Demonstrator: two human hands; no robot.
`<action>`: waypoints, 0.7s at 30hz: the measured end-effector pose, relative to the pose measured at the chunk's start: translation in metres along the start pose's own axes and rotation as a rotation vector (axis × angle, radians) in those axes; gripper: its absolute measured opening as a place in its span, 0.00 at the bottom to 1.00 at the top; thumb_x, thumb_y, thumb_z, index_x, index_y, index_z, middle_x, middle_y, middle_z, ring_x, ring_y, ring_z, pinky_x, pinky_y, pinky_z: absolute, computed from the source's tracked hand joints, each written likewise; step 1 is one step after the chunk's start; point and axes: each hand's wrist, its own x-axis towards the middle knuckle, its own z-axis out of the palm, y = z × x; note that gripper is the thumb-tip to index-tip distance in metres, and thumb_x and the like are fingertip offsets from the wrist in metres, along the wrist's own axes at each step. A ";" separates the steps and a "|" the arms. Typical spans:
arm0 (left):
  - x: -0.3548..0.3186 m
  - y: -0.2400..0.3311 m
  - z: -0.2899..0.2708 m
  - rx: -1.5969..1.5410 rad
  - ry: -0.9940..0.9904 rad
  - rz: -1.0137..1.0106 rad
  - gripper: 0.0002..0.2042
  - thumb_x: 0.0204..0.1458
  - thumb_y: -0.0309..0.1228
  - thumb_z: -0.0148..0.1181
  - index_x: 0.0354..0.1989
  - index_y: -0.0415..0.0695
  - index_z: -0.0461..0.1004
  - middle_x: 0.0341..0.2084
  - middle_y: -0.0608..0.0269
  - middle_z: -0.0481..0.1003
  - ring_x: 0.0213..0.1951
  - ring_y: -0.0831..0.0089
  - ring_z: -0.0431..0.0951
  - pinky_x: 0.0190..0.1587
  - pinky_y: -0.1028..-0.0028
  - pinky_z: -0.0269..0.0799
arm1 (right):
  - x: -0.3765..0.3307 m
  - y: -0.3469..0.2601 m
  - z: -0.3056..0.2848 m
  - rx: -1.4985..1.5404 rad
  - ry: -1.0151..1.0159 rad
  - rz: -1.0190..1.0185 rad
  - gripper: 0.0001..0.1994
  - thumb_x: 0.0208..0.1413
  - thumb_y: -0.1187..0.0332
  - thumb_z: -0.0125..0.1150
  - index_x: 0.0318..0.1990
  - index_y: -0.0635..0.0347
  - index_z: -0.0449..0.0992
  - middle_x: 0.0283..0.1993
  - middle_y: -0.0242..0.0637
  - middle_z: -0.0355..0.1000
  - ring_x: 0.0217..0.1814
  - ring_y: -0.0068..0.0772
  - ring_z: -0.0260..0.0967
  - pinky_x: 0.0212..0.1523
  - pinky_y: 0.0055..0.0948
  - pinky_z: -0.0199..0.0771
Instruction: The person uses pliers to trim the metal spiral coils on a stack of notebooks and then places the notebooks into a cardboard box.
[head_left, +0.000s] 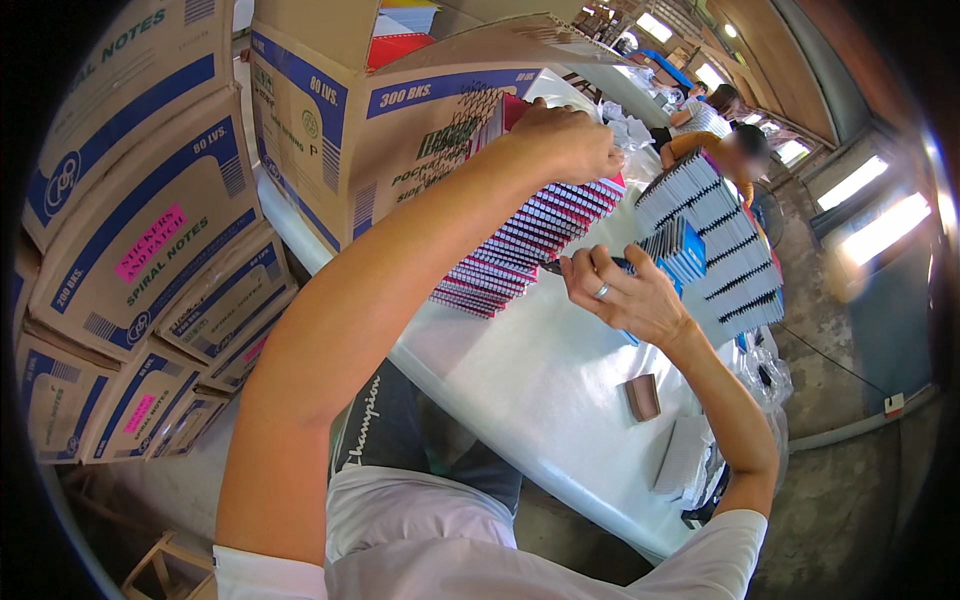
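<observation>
A tall stack of spiral notebooks [560, 218] with red-pink covers and white coil edges stands before me on the white table [500, 365]. My left hand [568, 142] is on top of it, fingers curled over the upper notebooks; its fingertips are partly hidden. Beside the stack's right side, my right hand [625, 292], with a ring on one finger, is closed on a dark slim tool [553, 267]. The tool's tip is close to the coil edges; whether it touches them I cannot tell. Most of the tool is hidden by my fingers.
Blue-covered notebooks [684, 252] and tall stacks of black-coiled notebooks [715, 235] stand to the right. A small brown block [643, 397] and a white stack [683, 455] lie nearer. An open carton [300, 130] is behind; cartons [140, 240] pile up left. A co-worker [715, 145] sits beyond.
</observation>
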 end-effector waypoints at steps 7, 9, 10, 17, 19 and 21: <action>0.001 0.000 0.001 0.037 0.009 0.005 0.31 0.56 0.62 0.41 0.56 0.51 0.72 0.51 0.40 0.71 0.53 0.43 0.72 0.59 0.53 0.63 | -0.001 0.003 -0.006 -0.053 -0.029 -0.052 0.16 0.51 0.62 0.56 0.49 0.45 0.68 0.53 0.23 0.60 0.58 0.21 0.54 0.56 0.30 0.55; 0.001 0.001 0.001 0.044 0.009 0.006 0.31 0.56 0.62 0.41 0.56 0.52 0.72 0.52 0.39 0.71 0.53 0.43 0.72 0.59 0.52 0.63 | -0.001 0.004 -0.005 -0.057 -0.023 -0.054 0.15 0.52 0.62 0.56 0.49 0.45 0.69 0.52 0.23 0.61 0.57 0.22 0.55 0.56 0.30 0.56; 0.001 0.001 0.001 0.048 0.008 0.006 0.31 0.56 0.62 0.41 0.56 0.52 0.72 0.52 0.39 0.71 0.53 0.43 0.72 0.59 0.52 0.63 | -0.001 0.005 -0.004 -0.054 -0.009 -0.056 0.15 0.52 0.63 0.57 0.48 0.47 0.70 0.51 0.24 0.62 0.56 0.24 0.57 0.55 0.30 0.57; 0.000 0.000 -0.001 0.028 -0.006 -0.005 0.31 0.56 0.61 0.42 0.57 0.52 0.72 0.52 0.39 0.71 0.53 0.42 0.72 0.59 0.52 0.62 | 0.016 -0.041 -0.022 0.167 -0.337 0.284 0.12 0.46 0.67 0.58 0.39 0.60 0.77 0.44 0.35 0.69 0.47 0.33 0.65 0.49 0.31 0.65; -0.001 -0.001 0.001 0.036 0.003 -0.012 0.31 0.56 0.61 0.42 0.57 0.52 0.71 0.52 0.39 0.71 0.53 0.42 0.72 0.59 0.51 0.62 | 0.016 -0.029 -0.025 0.259 -0.285 0.307 0.13 0.46 0.68 0.57 0.40 0.62 0.76 0.44 0.38 0.69 0.49 0.35 0.65 0.51 0.33 0.65; 0.004 -0.003 0.005 0.045 0.014 0.029 0.31 0.56 0.61 0.41 0.57 0.53 0.71 0.52 0.39 0.71 0.52 0.42 0.73 0.60 0.51 0.61 | 0.012 -0.001 -0.021 0.262 -0.079 0.225 0.15 0.49 0.68 0.57 0.45 0.58 0.74 0.48 0.34 0.68 0.54 0.31 0.64 0.57 0.36 0.63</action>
